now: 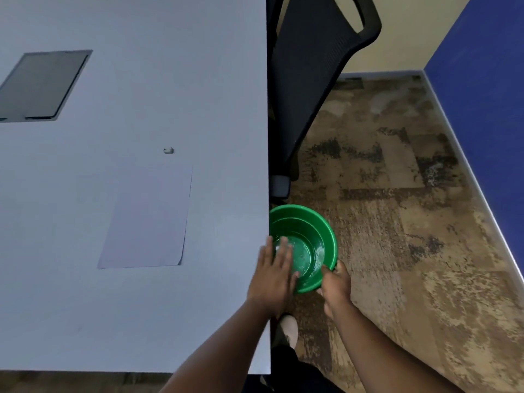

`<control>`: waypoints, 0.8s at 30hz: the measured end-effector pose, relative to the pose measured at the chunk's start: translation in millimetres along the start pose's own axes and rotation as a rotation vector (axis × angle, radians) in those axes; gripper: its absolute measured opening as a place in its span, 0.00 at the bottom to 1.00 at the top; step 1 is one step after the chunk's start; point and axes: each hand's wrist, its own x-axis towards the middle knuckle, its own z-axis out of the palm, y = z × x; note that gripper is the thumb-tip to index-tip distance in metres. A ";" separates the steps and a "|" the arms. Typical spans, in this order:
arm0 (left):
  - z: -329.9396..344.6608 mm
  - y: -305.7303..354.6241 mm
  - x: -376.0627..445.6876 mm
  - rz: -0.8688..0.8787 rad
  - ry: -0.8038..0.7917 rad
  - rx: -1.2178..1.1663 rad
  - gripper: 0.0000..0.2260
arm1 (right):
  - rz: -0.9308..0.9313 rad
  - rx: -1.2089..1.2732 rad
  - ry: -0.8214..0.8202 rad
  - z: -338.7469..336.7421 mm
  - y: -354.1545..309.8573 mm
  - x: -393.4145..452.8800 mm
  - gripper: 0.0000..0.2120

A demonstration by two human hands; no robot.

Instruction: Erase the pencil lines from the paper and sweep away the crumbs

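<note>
Looking down from the head cam, the biggest thing by far is the pale grey table [85,307], which fills the whole left side and ends in a straight edge running down the middle. Right of that edge is mottled brown carpet [397,236], with a blue wall [487,95] along the far right. A black mesh office chair [309,66] is tucked just beside the table edge near the top.

A dark rectangular panel [42,86] sits in the tabletop at upper left. The sheet of paper [150,217] lies flat on the table, lower middle, well apart from that panel and a bit in from the edge. Honestly I can't make out any pencil lines on it from here, it just reads as blank.

Then there's a green plastic bowl [304,231], held off the table right against its edge, below the tabletop level. The right hand [336,285] grips the bowl's near rim, fingers curled around it. The left hand [273,275] is flat with fingers straight, lying over the table edge with the fingertips reaching out above the bowl; the fingers look a bit blurred.

A light-coloured shoe [289,327] shows on the carpet under the arms.

Smallest bit: a little white eraser [168,150] sitting on the table just beyond the paper's far right corner, not touching it. Crumbs are too small to see.
</note>
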 end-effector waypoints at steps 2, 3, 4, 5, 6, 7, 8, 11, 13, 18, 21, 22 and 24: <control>7.3 11.5 -4.2 0.133 -0.052 0.050 0.30 | -0.020 0.011 -0.002 -3.3 -2.0 -2.1 0.17; 9.4 15.1 -6.7 0.124 -0.056 0.045 0.31 | -0.030 0.019 -0.001 -5.7 -2.9 -2.4 0.16; 9.6 17.5 -8.6 0.077 -0.057 0.023 0.31 | -0.034 0.021 0.003 -7.5 -3.8 -2.1 0.17; 8.9 19.5 -9.9 0.028 -0.057 -0.005 0.32 | -0.037 0.018 0.011 -9.6 -4.8 -2.6 0.18; 7.8 20.9 -10.2 0.000 -0.058 -0.026 0.32 | -0.043 0.010 0.018 -11.3 -5.6 -3.4 0.17; 6.4 22.4 -10.0 -0.010 -0.056 -0.042 0.32 | -0.054 0.001 0.028 -13.8 -5.8 -5.2 0.16; 4.6 23.6 -9.3 -0.011 -0.056 -0.057 0.32 | -0.067 -0.011 0.038 -16.4 -5.7 -7.0 0.14; -2.8 26.6 -5.9 -0.027 -0.054 -0.133 0.33 | -0.088 -0.028 0.089 -26.5 -4.9 -15.0 0.13; -5.4 29.7 -6.7 -0.050 -0.047 -0.200 0.34 | -0.089 -0.013 0.122 -35.5 -2.4 -21.3 0.14; -9.8 39.9 -18.7 -0.168 0.010 -0.401 0.35 | -0.103 0.022 0.212 -61.9 6.7 -39.9 0.13; -14.1 45.4 -33.1 -0.217 0.017 -0.524 0.36 | -0.119 0.077 0.239 -77.3 13.0 -57.4 0.12; -16.0 48.4 -39.6 -0.215 0.038 -0.544 0.36 | -0.134 0.107 0.237 -83.2 14.6 -65.2 0.12; -20.6 55.1 -50.7 -0.248 0.089 -0.596 0.35 | -0.162 0.127 0.230 -93.2 15.6 -77.7 0.11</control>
